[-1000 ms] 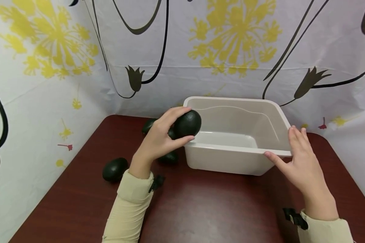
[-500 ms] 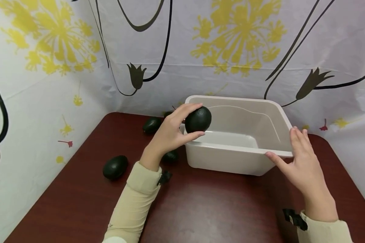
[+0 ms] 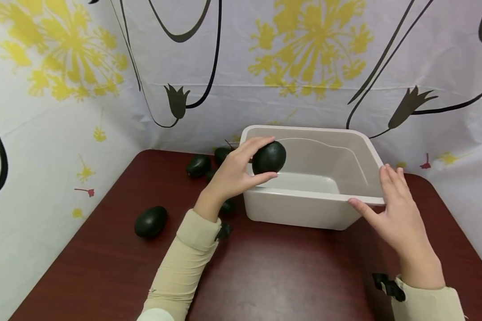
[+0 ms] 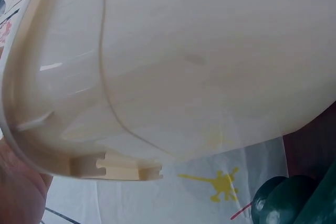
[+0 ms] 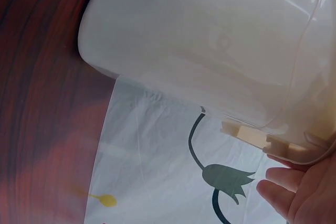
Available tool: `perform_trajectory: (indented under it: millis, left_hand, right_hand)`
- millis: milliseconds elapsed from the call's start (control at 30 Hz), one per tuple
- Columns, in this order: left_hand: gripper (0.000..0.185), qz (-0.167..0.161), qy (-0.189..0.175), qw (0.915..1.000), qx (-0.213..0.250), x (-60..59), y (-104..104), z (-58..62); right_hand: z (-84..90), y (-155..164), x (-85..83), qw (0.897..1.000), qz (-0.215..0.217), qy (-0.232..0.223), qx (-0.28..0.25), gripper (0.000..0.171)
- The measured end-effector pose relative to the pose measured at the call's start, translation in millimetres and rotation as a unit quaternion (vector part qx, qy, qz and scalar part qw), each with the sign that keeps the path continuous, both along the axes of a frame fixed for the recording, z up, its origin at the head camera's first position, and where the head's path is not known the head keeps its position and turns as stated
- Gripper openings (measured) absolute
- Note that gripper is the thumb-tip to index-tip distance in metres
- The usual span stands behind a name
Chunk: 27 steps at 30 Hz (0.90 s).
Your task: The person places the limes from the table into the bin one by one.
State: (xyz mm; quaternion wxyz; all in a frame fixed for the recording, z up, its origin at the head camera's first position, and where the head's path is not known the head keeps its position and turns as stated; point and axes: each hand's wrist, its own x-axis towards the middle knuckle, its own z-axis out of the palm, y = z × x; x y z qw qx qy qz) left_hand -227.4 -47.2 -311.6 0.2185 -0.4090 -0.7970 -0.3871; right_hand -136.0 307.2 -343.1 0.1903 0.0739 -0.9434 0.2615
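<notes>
My left hand (image 3: 237, 171) holds a dark green avocado (image 3: 272, 157) between thumb and fingers. Hand and avocado are over the left end of a beige plastic bin (image 3: 301, 209). On the bin's right front corner rests my right hand (image 3: 399, 216), its thumb at the front rim and its fairly straight fingers along the right rim. The left wrist view shows the bin's wall (image 4: 184, 51) and part of the left hand (image 4: 18, 187); the held avocado is not seen there. In the right wrist view, fingers (image 5: 281, 195) lie just below the bin's rim.
On the dark red-brown table (image 3: 265, 276), one avocado (image 3: 151, 222) lies by itself at the left. Several more, including a back one (image 3: 198, 165) and a front one (image 3: 227, 207), lie left of the bin, partly behind the left arm. A patterned sheet (image 3: 225, 58) hangs behind.
My left hand has moved right with the avocado, from the bin's left edge to over its left end. More avocados behind the hand have come into view. The right hand stays on the bin.
</notes>
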Motion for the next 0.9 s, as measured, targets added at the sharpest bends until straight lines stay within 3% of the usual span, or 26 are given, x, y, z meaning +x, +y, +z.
perform_trajectory:
  millis: [333,700,900]
  left_hand:
    - [0.073,-0.005,-0.062,0.9974,-0.035,-4.0,2.8,-0.4]
    - [0.074,0.029,-0.11,0.9913,-0.066,0.3,8.3,-4.9]
    - [0.07,0.05,-0.152,0.9816,-0.103,2.0,7.1,-2.5]
  right_hand:
    - [1.3,-1.8,-2.7,1.0,0.001,-0.001,-0.005,0.099]
    - [-2.6,2.9,1.9,1.0,0.001,-0.009,-0.002,0.1]
    - [-4.4,1.9,0.5,1.0,0.002,-0.011,-0.003,0.1]
